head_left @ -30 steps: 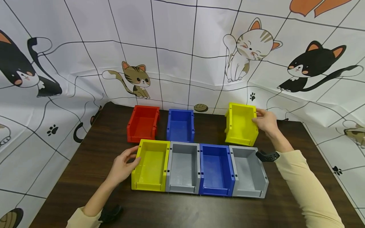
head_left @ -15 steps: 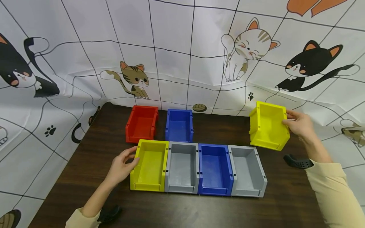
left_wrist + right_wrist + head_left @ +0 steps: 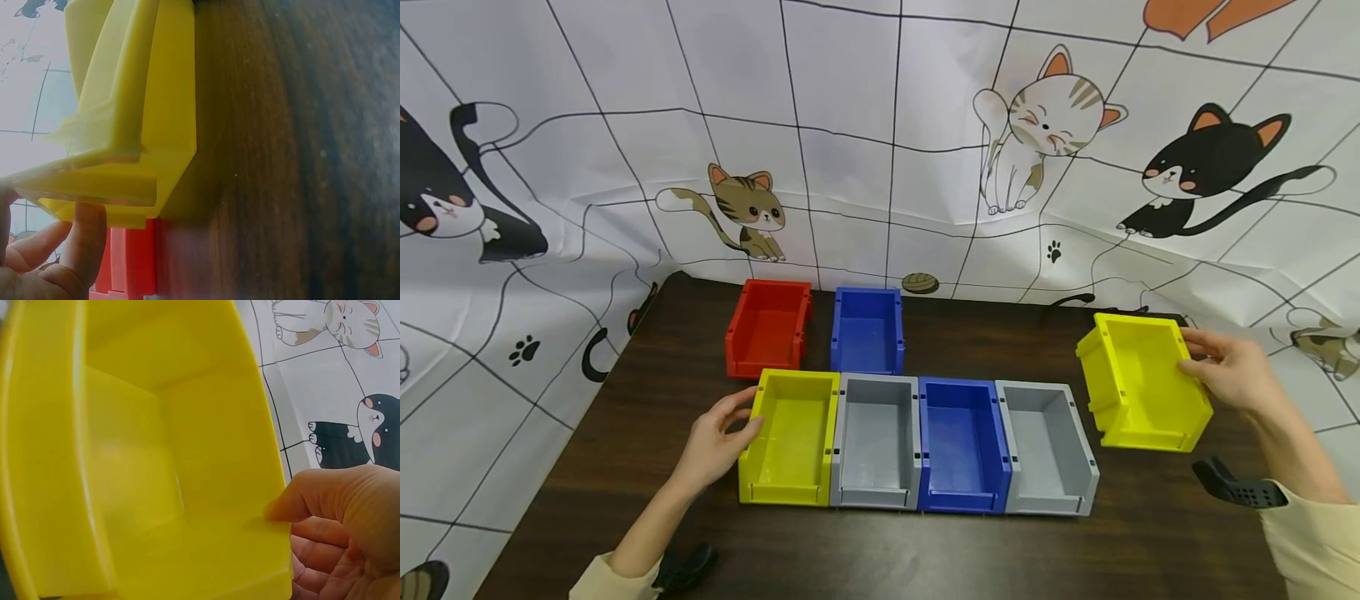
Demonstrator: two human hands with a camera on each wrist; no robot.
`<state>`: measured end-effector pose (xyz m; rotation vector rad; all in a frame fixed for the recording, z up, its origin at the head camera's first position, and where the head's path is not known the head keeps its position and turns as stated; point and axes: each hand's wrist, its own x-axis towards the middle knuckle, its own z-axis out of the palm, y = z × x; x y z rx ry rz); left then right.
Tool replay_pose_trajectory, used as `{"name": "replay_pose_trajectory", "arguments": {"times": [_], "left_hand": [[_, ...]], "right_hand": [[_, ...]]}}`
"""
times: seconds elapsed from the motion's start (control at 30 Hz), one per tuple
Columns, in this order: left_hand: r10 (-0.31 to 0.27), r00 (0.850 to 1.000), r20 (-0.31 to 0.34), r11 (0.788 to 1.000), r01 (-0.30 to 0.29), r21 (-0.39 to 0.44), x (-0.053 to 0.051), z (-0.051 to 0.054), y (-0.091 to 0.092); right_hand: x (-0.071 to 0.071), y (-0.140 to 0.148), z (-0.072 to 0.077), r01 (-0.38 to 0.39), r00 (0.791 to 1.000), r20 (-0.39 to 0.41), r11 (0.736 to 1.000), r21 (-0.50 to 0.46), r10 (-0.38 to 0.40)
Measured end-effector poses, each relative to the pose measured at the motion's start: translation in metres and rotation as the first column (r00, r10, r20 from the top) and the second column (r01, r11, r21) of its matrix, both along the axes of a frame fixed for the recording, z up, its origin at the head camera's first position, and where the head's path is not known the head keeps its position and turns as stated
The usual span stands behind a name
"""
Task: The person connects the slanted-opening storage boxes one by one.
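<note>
A yellow storage bin (image 3: 796,433) stands at the left end of a touching row with a grey bin (image 3: 880,437), a blue bin (image 3: 964,442) and another grey bin (image 3: 1049,446). My left hand (image 3: 715,437) holds its left wall near the rim; in the left wrist view fingers (image 3: 89,234) meet the yellow edge. Right of the row, my right hand (image 3: 1236,371) grips a second yellow bin (image 3: 1150,383) by its right wall, thumb inside and other fingers outside. That bin is tilted and seems held above the table. The right wrist view looks into its bare inside.
Behind the row stand a red bin (image 3: 769,329) and a smaller blue bin (image 3: 867,332), a little apart. The dark wooden table (image 3: 880,554) ends at the back against a white cloth (image 3: 850,125) printed with cats.
My right hand has carried the second yellow bin from behind the row out to the right, then toward me. My left hand and the row stay in place; the head view shifts slightly.
</note>
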<state>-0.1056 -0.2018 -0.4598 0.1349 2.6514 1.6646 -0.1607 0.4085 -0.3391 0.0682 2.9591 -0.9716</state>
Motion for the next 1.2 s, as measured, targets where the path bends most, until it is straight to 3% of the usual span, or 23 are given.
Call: {"name": "replay_pose_trajectory", "arguments": {"times": [0.2,0.5,1.2], "left_hand": [[-0.007,1.000,0.001,1.000,0.007,0.008,0.001,0.001,0.000],[-0.010,1.000,0.008,1.000,0.010,0.013,0.002,0.003,0.000],[-0.010,1.000,0.022,1.000,0.010,0.001,0.002,0.003,0.000]], "right_hand": [[0.021,0.002,-0.008,-0.050,0.999,0.001,0.998,0.035,0.050],[0.038,0.005,-0.024,-0.103,0.995,-0.007,0.995,0.003,0.103],[0.050,0.008,-0.038,-0.092,0.994,0.053,0.995,-0.027,0.093]]}}
